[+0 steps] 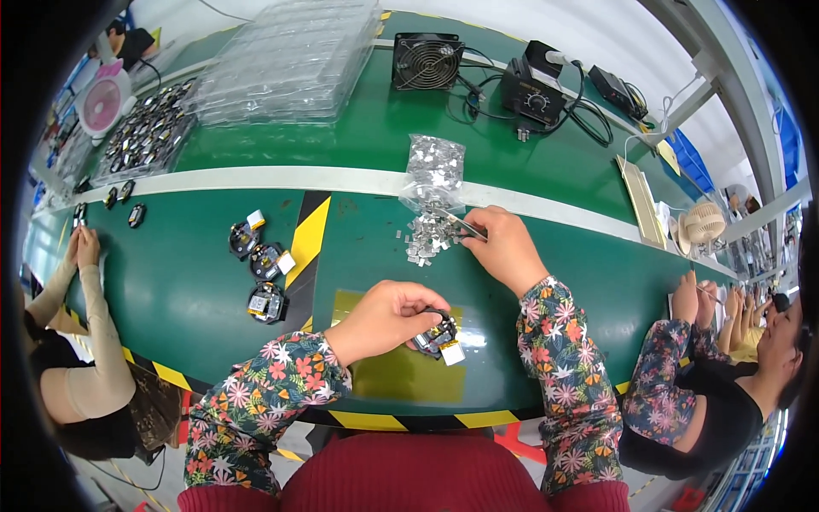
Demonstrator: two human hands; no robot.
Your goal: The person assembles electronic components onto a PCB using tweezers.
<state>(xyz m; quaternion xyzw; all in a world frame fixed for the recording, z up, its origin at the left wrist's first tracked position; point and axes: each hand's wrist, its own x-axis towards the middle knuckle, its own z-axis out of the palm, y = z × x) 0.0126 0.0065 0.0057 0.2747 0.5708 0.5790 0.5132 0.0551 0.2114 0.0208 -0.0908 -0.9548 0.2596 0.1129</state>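
Forms a green bench [179, 282]; bears a yellow mat [388, 381] at six o'clock, three black modules [267, 263] at nine, clear trays [277, 72] at eleven, loose metal tabs [426, 241] near centre toward twelve.

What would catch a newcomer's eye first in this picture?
The right hand holds tweezers at a heap of small silvery pieces by a clear bag, near the picture's centre. Nearer, the left hand holds a round black device over a yellow patch. Farther back, left of centre, stands a stack of clear plastic trays.
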